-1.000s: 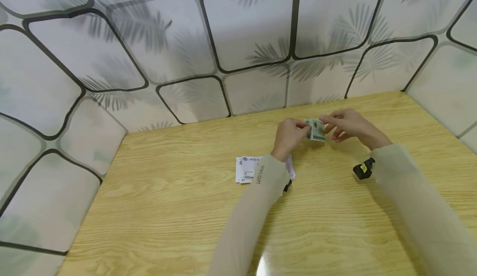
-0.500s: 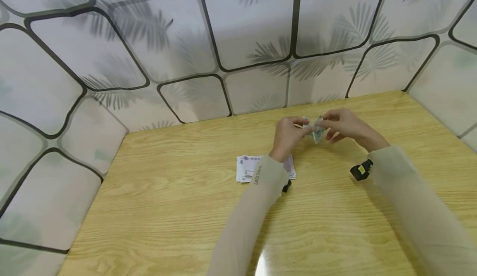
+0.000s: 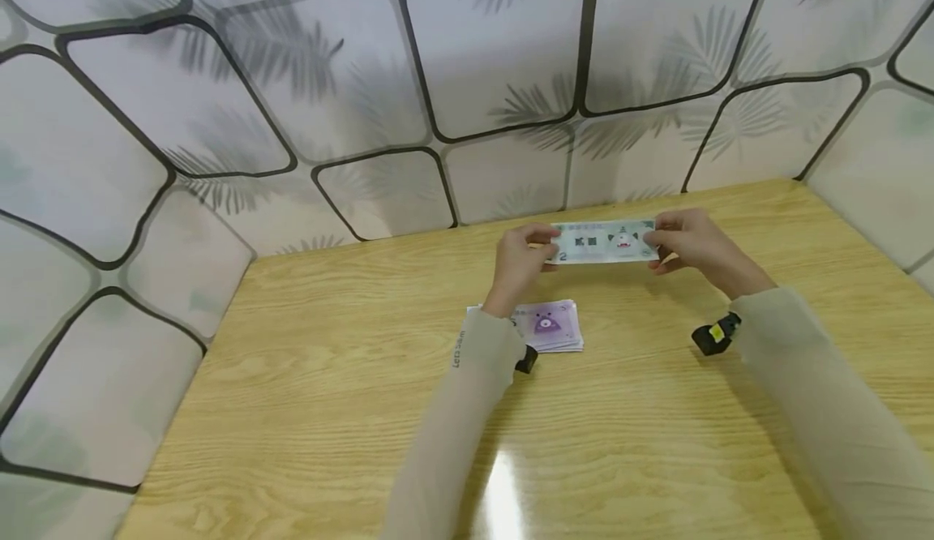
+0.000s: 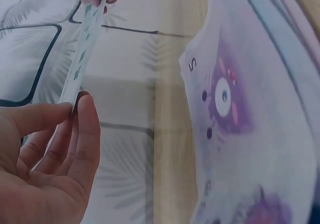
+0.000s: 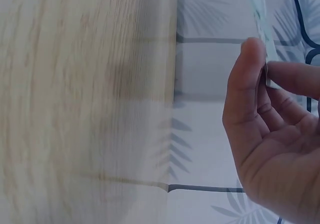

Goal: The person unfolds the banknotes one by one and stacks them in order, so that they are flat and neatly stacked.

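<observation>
A green play banknote [image 3: 602, 242] marked with a 2 and a small cartoon figure is stretched flat between both hands, above the far part of the table. My left hand [image 3: 520, 260] pinches its left end between thumb and fingers. At the other end, my right hand [image 3: 689, 246] pinches it the same way. In the left wrist view the green banknote [image 4: 84, 54] appears nearly edge-on. Below the left hand lies a stack of purple banknotes [image 3: 549, 325], its left part hidden by the sleeve. The top purple banknote [image 4: 225, 94] shows a 5 and a one-eyed cartoon figure.
The wood-grain table [image 3: 314, 386] extends to a wall covering [image 3: 503, 53] with dark outlines and leaf prints at the back. A black wrist camera [image 3: 715, 334] sits under the right cuff, another black device [image 3: 526, 359] under the left cuff.
The green banknote was folded small between the fingers and is now opened out to full length. My left hand has moved left, uncovering more of the purple stack.
</observation>
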The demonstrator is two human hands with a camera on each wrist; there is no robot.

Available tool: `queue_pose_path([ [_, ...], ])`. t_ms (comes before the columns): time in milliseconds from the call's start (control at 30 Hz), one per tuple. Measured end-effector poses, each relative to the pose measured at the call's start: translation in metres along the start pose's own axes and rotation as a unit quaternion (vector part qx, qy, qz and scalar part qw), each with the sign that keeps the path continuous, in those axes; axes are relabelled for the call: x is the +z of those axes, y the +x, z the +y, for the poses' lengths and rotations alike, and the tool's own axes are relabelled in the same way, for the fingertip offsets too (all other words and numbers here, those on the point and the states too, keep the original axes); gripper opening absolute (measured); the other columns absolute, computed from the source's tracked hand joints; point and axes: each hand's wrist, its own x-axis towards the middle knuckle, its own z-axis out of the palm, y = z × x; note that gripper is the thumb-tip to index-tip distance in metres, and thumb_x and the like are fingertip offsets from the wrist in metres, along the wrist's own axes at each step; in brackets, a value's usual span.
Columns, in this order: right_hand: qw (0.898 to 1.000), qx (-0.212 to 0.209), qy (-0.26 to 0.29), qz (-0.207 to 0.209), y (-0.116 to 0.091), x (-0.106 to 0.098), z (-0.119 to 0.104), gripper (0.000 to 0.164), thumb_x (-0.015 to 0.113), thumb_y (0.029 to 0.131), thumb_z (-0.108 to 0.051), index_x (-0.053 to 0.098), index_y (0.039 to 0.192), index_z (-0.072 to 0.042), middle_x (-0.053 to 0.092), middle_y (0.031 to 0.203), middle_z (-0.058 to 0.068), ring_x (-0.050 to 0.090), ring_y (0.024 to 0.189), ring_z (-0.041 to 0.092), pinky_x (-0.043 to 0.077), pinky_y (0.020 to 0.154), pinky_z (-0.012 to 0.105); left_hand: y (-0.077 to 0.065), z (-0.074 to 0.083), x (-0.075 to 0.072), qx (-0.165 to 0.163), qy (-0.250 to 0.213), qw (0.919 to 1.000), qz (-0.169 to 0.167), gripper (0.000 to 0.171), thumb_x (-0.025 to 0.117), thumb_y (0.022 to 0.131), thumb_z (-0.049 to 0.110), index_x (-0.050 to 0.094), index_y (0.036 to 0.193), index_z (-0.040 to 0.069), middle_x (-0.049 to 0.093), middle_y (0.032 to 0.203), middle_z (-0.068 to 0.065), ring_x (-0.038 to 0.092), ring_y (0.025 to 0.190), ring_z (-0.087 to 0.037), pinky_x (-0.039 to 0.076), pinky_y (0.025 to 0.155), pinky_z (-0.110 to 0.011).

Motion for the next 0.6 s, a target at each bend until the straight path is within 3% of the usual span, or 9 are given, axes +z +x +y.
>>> queue_pose_path([
  [100, 1.000, -0.005, 0.009, -0.006, 0.000, 0.002, 0.000, 0.017, 0.053, 0.106, -0.010, 0.054, 0.102, 0.006, 0.058, 0.084, 0.006, 0.064, 0.073, 0.014, 0.062, 0.071, 0.035, -0.002, -0.002, -0.011, -0.019, -0.021, 0.9996, -0.007, 0.021, 0.065, 0.093, -0.012, 0.071, 0.112, -0.005, 0.066, 0.097, -0.012, 0.064, 0.079, -0.017, 0.063, 0.069, -0.033],
  [233, 1.000, -0.001, 0.023, -0.014, 0.000, 0.005, -0.001, 0.024, 0.053, 0.106, -0.009, 0.053, 0.120, 0.010, 0.062, 0.085, 0.004, 0.064, 0.073, 0.012, 0.061, 0.071, 0.031, -0.005, -0.004, -0.022, -0.033, -0.051, 0.9980, -0.015, 0.024, 0.063, 0.094, -0.012, 0.069, 0.115, -0.003, 0.065, 0.090, -0.012, 0.064, 0.070, -0.016, 0.063, 0.071, -0.038],
  [400, 0.999, -0.002, 0.028, -0.018, -0.001, 0.009, -0.002, 0.027, 0.054, 0.105, -0.008, 0.052, 0.122, 0.012, 0.063, 0.085, 0.004, 0.064, 0.074, 0.011, 0.061, 0.071, 0.030, -0.011, -0.004, -0.033, -0.040, -0.066, 0.9967, -0.026, 0.033, 0.063, 0.094, -0.011, 0.064, 0.126, -0.002, 0.067, 0.085, -0.008, 0.063, 0.066, -0.015, 0.063, 0.069, -0.035],
  [600, 0.999, -0.006, 0.040, -0.021, -0.005, 0.017, -0.007, 0.023, 0.055, 0.105, -0.007, 0.054, 0.118, 0.011, 0.062, 0.085, 0.004, 0.064, 0.074, 0.012, 0.061, 0.071, 0.030, -0.019, -0.004, -0.046, -0.049, -0.074, 0.9953, -0.039, 0.036, 0.063, 0.096, -0.008, 0.061, 0.131, -0.004, 0.070, 0.091, -0.012, 0.065, 0.068, -0.015, 0.063, 0.071, -0.034],
])
